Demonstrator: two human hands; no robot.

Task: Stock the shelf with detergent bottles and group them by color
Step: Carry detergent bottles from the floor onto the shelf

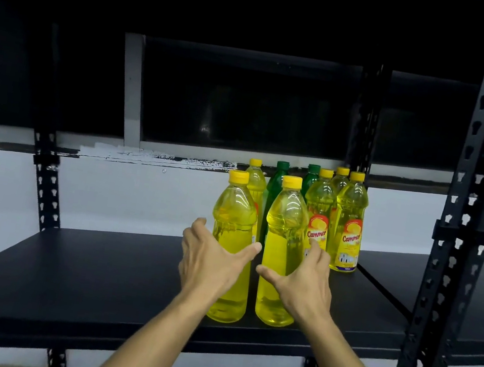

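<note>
Two yellow detergent bottles stand near the front edge of the black shelf, one on the left and one on the right, labels turned away. My left hand is open just in front of the left bottle, fingers spread around its lower body. My right hand is open in front of the right bottle. Whether either hand touches its bottle I cannot tell. Behind stand several more yellow bottles and two green bottles, partly hidden.
A black slotted upright rises at the right, with a neighbouring shelf board beyond it. Another upright stands at the back left. A white wall and a dark window lie behind the shelf.
</note>
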